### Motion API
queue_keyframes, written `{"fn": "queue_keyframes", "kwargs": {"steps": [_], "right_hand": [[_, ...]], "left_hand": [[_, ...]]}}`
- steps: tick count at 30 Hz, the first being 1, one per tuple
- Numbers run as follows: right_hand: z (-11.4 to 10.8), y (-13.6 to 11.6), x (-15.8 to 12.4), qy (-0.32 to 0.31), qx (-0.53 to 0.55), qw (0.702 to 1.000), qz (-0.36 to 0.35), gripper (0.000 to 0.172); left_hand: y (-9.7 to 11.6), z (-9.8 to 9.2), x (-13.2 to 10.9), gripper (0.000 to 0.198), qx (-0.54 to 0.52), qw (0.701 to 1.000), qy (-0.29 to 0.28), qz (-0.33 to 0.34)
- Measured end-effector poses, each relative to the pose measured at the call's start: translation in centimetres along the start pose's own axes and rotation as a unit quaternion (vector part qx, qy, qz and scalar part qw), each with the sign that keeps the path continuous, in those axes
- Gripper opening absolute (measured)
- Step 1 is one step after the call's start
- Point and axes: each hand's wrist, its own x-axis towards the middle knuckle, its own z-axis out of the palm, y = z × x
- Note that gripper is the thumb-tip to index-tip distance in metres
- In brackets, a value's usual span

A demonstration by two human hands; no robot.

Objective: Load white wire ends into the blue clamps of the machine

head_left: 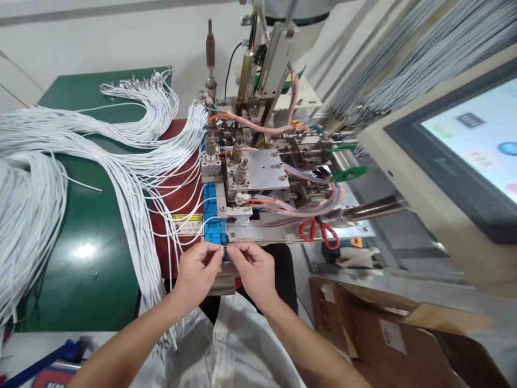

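Observation:
My left hand and my right hand meet at the front end of a row of blue fixture blocks. Both have thumb and forefinger pinched on the thin wires at a cable's end, a greenish strand showing between the fingertips. Which strand each hand grips is too small to tell. White cables run from the left into the blue blocks, one behind another. Just beyond the fingers stands the metal machine with its plate, cylinders and orange and blue air hoses.
Long bundles of white cable drape over the green table at left. Red-handled scissors lie on the machine's front edge. A monitor juts in from the right, above an open cardboard box. A yellow warning label sits left of the blocks.

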Motion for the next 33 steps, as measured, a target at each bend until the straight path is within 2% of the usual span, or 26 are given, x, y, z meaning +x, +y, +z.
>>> {"fn": "queue_keyframes", "kwargs": {"steps": [3, 5, 8, 12, 15, 18, 23, 28, 33], "right_hand": [[-0.3, 0.5, 0.0, 0.020, -0.110, 0.988, -0.111, 0.010], [-0.6, 0.8, 0.2, 0.014, -0.163, 0.974, -0.156, 0.008], [-0.9, 1.4, 0.7, -0.023, -0.173, 0.978, -0.112, 0.011], [-0.8, 2.2, 1.3, -0.062, -0.169, 0.982, -0.060, 0.013], [-0.8, 2.5, 1.5, -0.068, -0.160, 0.984, -0.044, 0.014], [-0.7, 2.4, 1.5, -0.069, -0.159, 0.985, -0.024, 0.016], [-0.6, 2.0, 1.8, -0.062, -0.200, 0.978, 0.019, 0.017], [-0.6, 2.0, 2.4, -0.082, -0.222, 0.970, 0.052, 0.016], [-1.1, 2.3, 2.9, -0.124, -0.215, 0.968, 0.041, 0.016]], "left_hand": [[-0.2, -0.5, 0.1, 0.015, 0.057, 0.997, -0.008, 0.050], [-0.4, -1.1, 0.3, 0.016, 0.115, 0.989, -0.021, 0.090], [-0.6, -2.2, 0.6, 0.021, 0.203, 0.969, -0.064, 0.125], [-0.4, -2.9, 1.0, 0.019, 0.266, 0.948, -0.114, 0.129], [-0.3, -2.8, 1.2, 0.019, 0.268, 0.948, -0.104, 0.134], [-0.7, -2.6, 1.4, 0.019, 0.266, 0.946, -0.074, 0.168], [-1.3, -2.4, 1.5, 0.015, 0.293, 0.935, -0.030, 0.198], [-1.2, -2.2, 1.7, 0.017, 0.331, 0.921, -0.031, 0.205], [-1.7, -2.0, 2.0, 0.019, 0.349, 0.912, -0.033, 0.214]]}}
